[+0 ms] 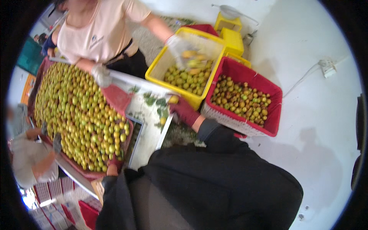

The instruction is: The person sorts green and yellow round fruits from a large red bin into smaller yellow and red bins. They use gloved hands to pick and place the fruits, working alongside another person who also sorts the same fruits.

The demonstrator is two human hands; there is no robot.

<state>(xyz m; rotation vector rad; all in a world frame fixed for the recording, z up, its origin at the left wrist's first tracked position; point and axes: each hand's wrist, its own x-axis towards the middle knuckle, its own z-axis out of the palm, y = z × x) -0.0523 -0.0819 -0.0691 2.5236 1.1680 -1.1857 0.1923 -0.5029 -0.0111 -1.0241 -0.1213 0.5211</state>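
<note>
My right hand [184, 110], in a dark red glove, is beside the near corner of a yellow crate [161, 79]. A yellow-green fruit [173, 99] is at its fingers, over the end of a white tray [149, 135]. In the same kind of glove, my left hand [115, 163] is at the near edge of a large heap of green and brown fruits [83, 112] that look like jujubes. Its fingers are partly hidden among the fruits, so their grip is unclear. Green leaves [150, 100] and a single yellow fruit [163, 120] lie on the tray.
Across from me, a co-worker's gloved hand [178, 47] is over the yellow crate, with blurred fruits below it. Their other glove [101, 75] rests near the heap. Another person [34, 161] works at the left. A red-lined white crate [230, 119] holds fruits beside the wall [310, 95].
</note>
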